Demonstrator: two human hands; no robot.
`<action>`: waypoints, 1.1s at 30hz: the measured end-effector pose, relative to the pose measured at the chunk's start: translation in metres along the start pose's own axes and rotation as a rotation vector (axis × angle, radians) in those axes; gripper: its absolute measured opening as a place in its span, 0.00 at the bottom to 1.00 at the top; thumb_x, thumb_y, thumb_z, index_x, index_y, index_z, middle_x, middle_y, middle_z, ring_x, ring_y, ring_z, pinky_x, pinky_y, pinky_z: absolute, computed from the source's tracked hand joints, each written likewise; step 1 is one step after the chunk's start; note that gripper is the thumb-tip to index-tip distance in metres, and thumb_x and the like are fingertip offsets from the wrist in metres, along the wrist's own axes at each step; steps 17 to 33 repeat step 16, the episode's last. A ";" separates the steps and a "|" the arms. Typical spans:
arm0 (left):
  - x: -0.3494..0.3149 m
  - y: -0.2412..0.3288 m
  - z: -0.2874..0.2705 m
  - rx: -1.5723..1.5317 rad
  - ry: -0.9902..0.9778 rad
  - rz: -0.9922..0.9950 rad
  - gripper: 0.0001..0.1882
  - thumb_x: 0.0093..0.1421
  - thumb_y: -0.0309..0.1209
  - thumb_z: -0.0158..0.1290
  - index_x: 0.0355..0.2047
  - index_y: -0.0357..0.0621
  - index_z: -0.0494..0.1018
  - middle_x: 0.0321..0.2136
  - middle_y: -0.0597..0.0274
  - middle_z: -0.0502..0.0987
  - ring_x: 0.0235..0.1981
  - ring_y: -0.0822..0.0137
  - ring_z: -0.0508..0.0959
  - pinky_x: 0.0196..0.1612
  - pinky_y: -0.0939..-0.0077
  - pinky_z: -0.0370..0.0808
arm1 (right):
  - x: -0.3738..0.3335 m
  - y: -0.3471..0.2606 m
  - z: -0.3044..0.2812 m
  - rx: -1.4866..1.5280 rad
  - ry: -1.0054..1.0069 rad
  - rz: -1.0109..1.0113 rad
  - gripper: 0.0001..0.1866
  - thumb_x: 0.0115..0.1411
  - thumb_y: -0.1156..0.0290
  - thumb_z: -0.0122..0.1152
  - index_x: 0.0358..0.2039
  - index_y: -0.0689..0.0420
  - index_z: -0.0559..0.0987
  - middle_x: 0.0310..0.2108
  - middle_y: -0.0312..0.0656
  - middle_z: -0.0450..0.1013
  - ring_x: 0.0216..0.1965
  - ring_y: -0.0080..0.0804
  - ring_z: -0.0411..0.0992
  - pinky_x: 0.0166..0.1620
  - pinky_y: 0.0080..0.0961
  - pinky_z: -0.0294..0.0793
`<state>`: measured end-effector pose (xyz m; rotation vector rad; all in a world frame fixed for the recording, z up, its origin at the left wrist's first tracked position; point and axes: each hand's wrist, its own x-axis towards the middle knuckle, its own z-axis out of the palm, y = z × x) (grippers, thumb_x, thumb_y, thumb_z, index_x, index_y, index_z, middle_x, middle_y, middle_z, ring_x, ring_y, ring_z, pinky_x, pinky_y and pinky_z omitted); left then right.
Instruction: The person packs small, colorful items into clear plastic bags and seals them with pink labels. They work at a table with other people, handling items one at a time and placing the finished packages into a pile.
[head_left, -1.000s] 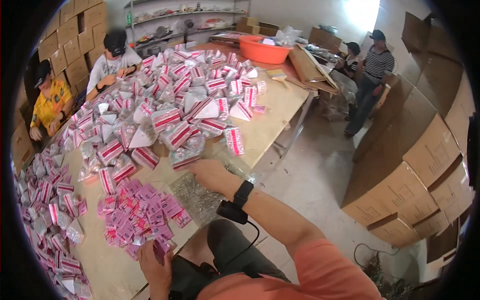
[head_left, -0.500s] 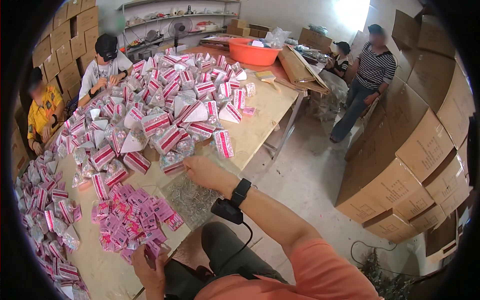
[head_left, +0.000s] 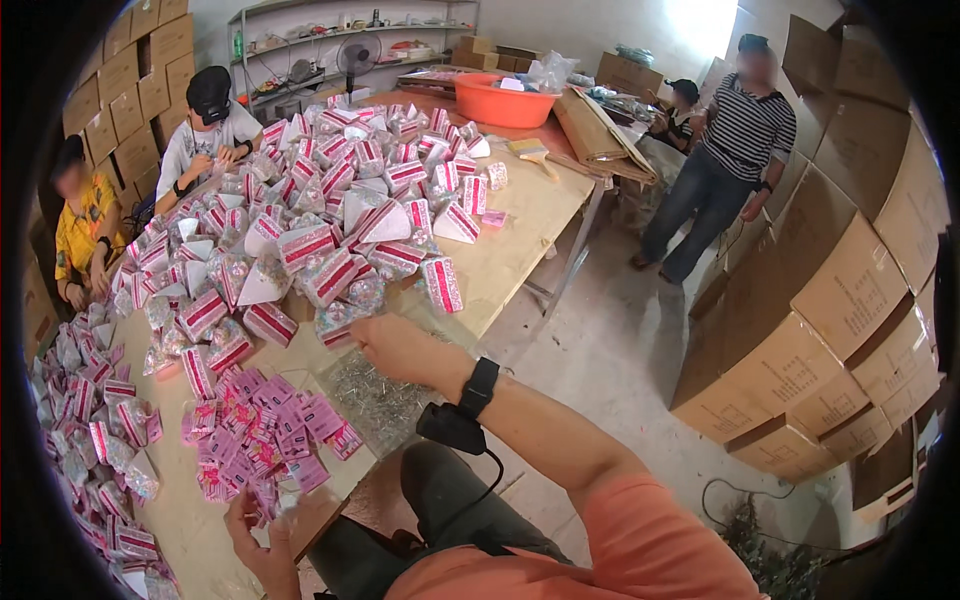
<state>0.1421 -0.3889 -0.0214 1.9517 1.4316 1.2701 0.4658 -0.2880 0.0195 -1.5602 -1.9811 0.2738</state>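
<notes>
At the table's near edge, my left hand point(head_left: 262, 548) has its fingers curled around a pink printed card point(head_left: 265, 496), at the front of a loose heap of pink cards point(head_left: 272, 432). My right hand point(head_left: 405, 352), wearing a black wrist strap, hovers over a shallow clear tray point(head_left: 385, 395) of thin metal pieces, too small to name. Its fingers are closed, and what they hold, if anything, is hidden. Just beyond those fingertips lies a clear bag with a pink-striped wedge point(head_left: 338, 322). It belongs to a large pile of similar wedge-shaped packs point(head_left: 330, 275).
More wedge packs point(head_left: 110, 450) are heaped at the left. Two people sit at the table's far left; another person stands at the back right, near someone seated. An orange basin point(head_left: 508, 102) and a brush point(head_left: 530, 150) sit farther back. Cardboard boxes point(head_left: 800, 340) are stacked at right.
My left hand has shifted left and opened its grip somewhat beside the cards. My right hand has moved slightly left. The standing person has turned and stepped.
</notes>
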 end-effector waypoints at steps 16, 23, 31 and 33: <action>0.019 0.022 -0.012 -0.811 0.030 -0.235 0.37 0.46 0.25 0.54 0.56 0.35 0.52 0.52 0.57 0.60 0.53 0.63 0.62 0.57 0.69 0.57 | -0.012 -0.017 -0.019 0.305 0.002 0.134 0.05 0.49 0.75 0.51 0.26 0.61 0.73 0.26 0.51 0.71 0.29 0.34 0.72 0.33 0.36 0.68; 0.019 0.022 -0.012 -0.811 0.030 -0.235 0.37 0.46 0.25 0.54 0.56 0.35 0.52 0.52 0.57 0.60 0.53 0.63 0.62 0.57 0.69 0.57 | -0.012 -0.017 -0.019 0.305 0.002 0.134 0.05 0.49 0.75 0.51 0.26 0.61 0.73 0.26 0.51 0.71 0.29 0.34 0.72 0.33 0.36 0.68; 0.019 0.022 -0.012 -0.811 0.030 -0.235 0.37 0.46 0.25 0.54 0.56 0.35 0.52 0.52 0.57 0.60 0.53 0.63 0.62 0.57 0.69 0.57 | -0.012 -0.017 -0.019 0.305 0.002 0.134 0.05 0.49 0.75 0.51 0.26 0.61 0.73 0.26 0.51 0.71 0.29 0.34 0.72 0.33 0.36 0.68; 0.019 0.022 -0.012 -0.811 0.030 -0.235 0.37 0.46 0.25 0.54 0.56 0.35 0.52 0.52 0.57 0.60 0.53 0.63 0.62 0.57 0.69 0.57 | -0.012 -0.017 -0.019 0.305 0.002 0.134 0.05 0.49 0.75 0.51 0.26 0.61 0.73 0.26 0.51 0.71 0.29 0.34 0.72 0.33 0.36 0.68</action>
